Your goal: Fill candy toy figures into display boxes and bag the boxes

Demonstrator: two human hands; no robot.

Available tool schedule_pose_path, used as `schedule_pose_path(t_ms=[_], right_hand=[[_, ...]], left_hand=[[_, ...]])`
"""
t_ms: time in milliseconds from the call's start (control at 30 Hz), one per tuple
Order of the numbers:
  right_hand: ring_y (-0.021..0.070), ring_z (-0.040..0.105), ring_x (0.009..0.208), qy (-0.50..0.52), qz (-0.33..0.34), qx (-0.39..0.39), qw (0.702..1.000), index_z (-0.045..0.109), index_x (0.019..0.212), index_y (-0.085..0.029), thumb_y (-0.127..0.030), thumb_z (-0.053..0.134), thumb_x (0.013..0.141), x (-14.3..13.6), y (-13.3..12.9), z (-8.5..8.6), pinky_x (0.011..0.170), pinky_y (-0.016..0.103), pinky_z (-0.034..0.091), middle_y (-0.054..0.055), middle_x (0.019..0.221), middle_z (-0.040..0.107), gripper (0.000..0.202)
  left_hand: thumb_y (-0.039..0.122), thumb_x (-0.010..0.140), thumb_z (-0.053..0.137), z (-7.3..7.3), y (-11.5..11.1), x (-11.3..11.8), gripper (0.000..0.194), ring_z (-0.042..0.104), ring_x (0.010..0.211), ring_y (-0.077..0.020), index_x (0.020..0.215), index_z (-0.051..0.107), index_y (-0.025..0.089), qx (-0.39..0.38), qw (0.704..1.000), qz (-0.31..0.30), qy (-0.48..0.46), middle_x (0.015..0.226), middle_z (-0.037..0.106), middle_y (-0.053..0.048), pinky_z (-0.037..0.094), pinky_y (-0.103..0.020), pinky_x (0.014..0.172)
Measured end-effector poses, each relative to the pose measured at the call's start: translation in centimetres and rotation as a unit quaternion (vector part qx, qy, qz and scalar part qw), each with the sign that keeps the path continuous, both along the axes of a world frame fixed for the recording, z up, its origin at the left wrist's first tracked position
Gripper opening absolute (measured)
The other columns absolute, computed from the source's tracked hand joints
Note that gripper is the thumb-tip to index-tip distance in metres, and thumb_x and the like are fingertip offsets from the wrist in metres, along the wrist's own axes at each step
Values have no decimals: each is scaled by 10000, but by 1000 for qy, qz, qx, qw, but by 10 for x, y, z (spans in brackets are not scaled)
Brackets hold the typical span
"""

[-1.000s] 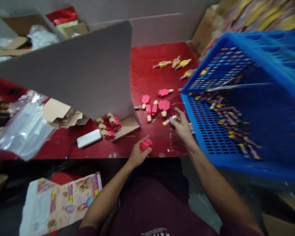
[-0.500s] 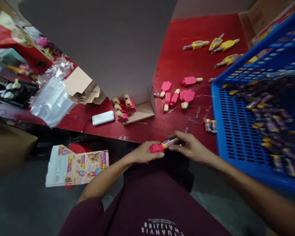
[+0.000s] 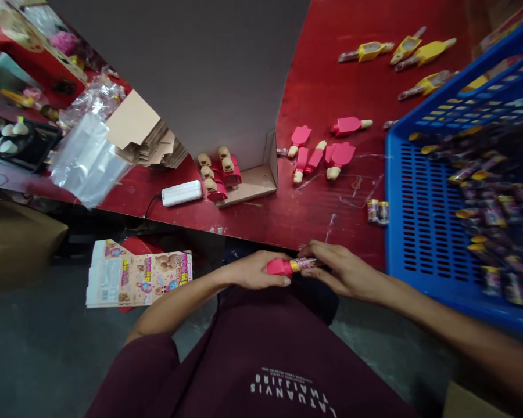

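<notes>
In front of my shirt, my left hand (image 3: 259,270) is closed around a pink plastic toy piece (image 3: 279,267). A small clear tube with a printed label (image 3: 300,264) meets the pink piece end to end; whether they are joined I cannot tell. My right hand (image 3: 337,267) pinches the tube's far end between thumb and fingers. On the red table ahead lie several similar pink toys (image 3: 333,154) with cream-coloured ends. Pink toys with cream animal-like heads (image 3: 209,174) stand in an open cardboard box (image 3: 255,184). Two short labelled tubes (image 3: 377,212) lie beside the blue basket.
A blue plastic basket (image 3: 398,232) at the right holds many labelled tubes (image 3: 492,212). Yellow toys (image 3: 375,51) lie farther back on the red table (image 3: 326,93). Left are cardboard pieces (image 3: 135,125), clear bags (image 3: 87,162), a white power bank-like block (image 3: 182,193) and printed packaging (image 3: 142,278).
The view has shifted slightly, so the tabletop things sit elsewhere in the picture. The pink piece and tube have turned to lie more level. Both hands keep their hold.
</notes>
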State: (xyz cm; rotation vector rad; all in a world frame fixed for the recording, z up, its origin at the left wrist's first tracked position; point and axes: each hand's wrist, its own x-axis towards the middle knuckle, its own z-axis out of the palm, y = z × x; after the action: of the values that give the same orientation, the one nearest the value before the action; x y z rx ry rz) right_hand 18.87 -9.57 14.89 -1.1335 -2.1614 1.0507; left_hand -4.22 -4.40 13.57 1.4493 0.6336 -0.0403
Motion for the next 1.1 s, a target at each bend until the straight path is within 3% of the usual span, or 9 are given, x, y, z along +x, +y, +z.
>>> schedule_pose_path(t_ms=[300,433,533,667,733,867,967,1033,1100], right_hand=[[158,614,681,18,-25,-63,998,580,966,-168,-397,488,963,-6,-19,-13,612,269,483,80,824,649,247],[159,599,664,22,-52,-155,986,602,912,-160,-460,511,929,-9,-21,-13,604,273,458,77,790,661,314],[143,539,578,10,-100,-282,954,610,799,-161,-612,525,858,-14,-20,-18,535,263,405,45,670,624,463],[101,381,405,-4,-140,-455,879,537,660,-187,-790,428,785,-19,-15,-26,411,248,291,-28,479,467,626],[109,409,422,-10,-120,-432,894,553,668,-182,-778,394,815,-19,-11,-28,425,251,325,-21,489,476,635],[200,609,739,-39,-102,-138,984,647,956,-146,-602,477,902,-15,-8,-29,659,320,493,103,836,656,490],[218,621,798,-48,-54,17,997,649,1029,-160,-449,465,958,-12,-10,-31,711,347,513,138,910,665,350],[209,628,794,-20,-46,4,999,649,1013,-166,-419,456,969,-13,-11,-31,717,339,519,131,898,674,320],[183,623,731,18,-72,-96,993,643,976,-165,-472,476,956,-17,-12,-31,673,313,514,103,852,677,350]], left_hand=[[365,808,623,-6,-16,0,302,551,728,-138,1004,630,134,36,999,-8,18,857,647,-21,427,-238,674],[326,850,585,-9,-25,2,317,627,863,-186,1125,618,172,159,984,-41,68,987,677,-43,479,-281,777],[325,870,556,-10,-33,4,427,645,955,-235,1288,547,235,294,939,-85,156,1096,643,-66,511,-355,829],[343,907,507,-8,-33,4,501,629,1029,-268,1398,449,262,394,884,-137,209,1145,597,-101,541,-375,783],[338,910,506,-7,-26,3,495,624,1044,-265,1396,450,261,412,875,-143,212,1145,594,-102,541,-366,781],[349,887,541,-4,-8,-2,478,629,1048,-250,1354,491,258,404,885,-124,194,1163,608,-74,530,-369,840],[347,883,541,0,-4,-3,481,629,1042,-251,1349,496,239,410,884,-128,184,1150,621,-74,524,-366,851],[336,885,540,2,-5,-2,493,623,1040,-259,1363,480,235,435,868,-143,190,1148,616,-88,527,-367,830],[328,878,555,2,-8,-2,518,609,1051,-276,1376,461,222,468,845,-164,199,1168,599,-114,534,-364,784]])
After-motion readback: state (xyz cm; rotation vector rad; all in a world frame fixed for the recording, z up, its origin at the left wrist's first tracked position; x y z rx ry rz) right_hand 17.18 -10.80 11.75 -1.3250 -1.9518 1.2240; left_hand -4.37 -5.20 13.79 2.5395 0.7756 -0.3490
